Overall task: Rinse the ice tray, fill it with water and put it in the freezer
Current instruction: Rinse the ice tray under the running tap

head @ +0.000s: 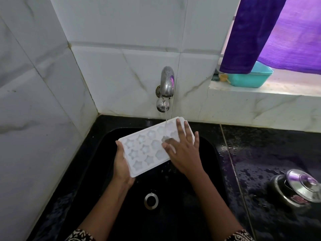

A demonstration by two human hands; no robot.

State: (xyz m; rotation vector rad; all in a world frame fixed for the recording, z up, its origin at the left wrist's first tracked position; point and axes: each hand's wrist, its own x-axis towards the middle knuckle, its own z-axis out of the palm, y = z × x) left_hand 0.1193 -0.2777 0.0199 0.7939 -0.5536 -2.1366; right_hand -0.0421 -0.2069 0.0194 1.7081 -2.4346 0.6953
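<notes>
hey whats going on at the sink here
A person is rinsing a white ice tray under the running tap, over the black sink. The left hand grips the tray's near end. The right hand lies flat on top with fingers spread, right where the water stream lands. A lidded steel pot sits on the wet counter to the right.

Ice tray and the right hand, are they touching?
Touching. The head view shows the right hand lying flat, fingers spread, on the top face of the ice tray.
</notes>
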